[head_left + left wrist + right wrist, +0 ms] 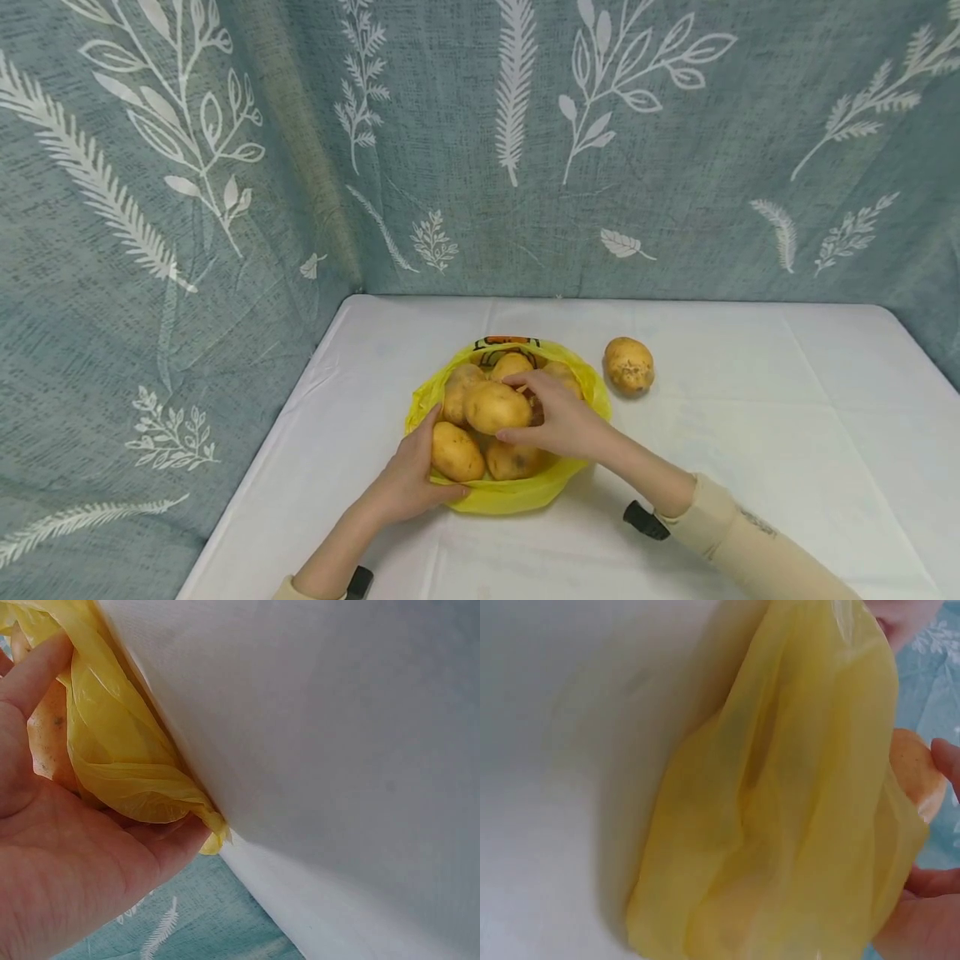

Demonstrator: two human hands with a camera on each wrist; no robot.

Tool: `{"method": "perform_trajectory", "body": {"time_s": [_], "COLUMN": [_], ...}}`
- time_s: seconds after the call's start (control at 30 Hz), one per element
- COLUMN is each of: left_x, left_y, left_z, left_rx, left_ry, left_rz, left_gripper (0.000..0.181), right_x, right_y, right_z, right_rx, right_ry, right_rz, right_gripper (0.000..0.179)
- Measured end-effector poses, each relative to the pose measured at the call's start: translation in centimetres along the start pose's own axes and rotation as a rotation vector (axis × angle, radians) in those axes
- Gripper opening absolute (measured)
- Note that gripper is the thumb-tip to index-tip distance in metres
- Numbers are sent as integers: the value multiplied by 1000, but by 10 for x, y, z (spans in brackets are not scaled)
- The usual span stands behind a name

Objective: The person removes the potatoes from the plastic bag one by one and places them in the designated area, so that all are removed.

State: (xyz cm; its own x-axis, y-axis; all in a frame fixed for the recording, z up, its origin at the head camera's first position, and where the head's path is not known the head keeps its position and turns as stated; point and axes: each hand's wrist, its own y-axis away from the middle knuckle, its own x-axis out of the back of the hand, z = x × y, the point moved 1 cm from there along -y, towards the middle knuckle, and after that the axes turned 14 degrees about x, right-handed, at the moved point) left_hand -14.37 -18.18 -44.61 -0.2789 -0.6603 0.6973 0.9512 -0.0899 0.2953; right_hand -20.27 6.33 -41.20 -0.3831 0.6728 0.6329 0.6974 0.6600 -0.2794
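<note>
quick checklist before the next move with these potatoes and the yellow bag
1. Right hand has a grip on one potato: ok, between thumb and fingers.
2. Left hand holds the yellow bag at its left side: ok.
3. Bag mouth open: ok.
4. Held potato clear of those beneath: cannot tell.
5. Loose potato bagged: not ok, it lies on the table.

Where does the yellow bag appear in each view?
Head: the yellow bag sits below centre, slightly right of the midline.
Left wrist: it is at upper left, reaching toward the centre.
Right wrist: it fills the middle, running from top edge to bottom.
Shared landmark: the white table cover.
</note>
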Motion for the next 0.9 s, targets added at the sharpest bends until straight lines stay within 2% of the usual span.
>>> {"method": "perform_trajectory", "body": {"time_s": [0.3, 0.47, 0.67, 0.9], "left_x": [-1, -1, -2, -1], "left_y": [0, 0, 1, 1], "left_z": [2, 3, 2, 3], "left_rx": [15, 0, 17, 15], "left_ry": [0, 8, 9, 2], "left_rz": [4, 12, 4, 5], "left_gripper": [116, 115, 115, 115], "right_x": [21, 33, 48, 65], "right_y": [8, 13, 23, 36], "right_z": [5, 7, 14, 26], "right_rx": [-79, -82, -100, -101], "right_ry": [-17, -15, -17, -12], "right_rz": [46, 93, 132, 215], "right_gripper": [67, 67, 67, 64]}}
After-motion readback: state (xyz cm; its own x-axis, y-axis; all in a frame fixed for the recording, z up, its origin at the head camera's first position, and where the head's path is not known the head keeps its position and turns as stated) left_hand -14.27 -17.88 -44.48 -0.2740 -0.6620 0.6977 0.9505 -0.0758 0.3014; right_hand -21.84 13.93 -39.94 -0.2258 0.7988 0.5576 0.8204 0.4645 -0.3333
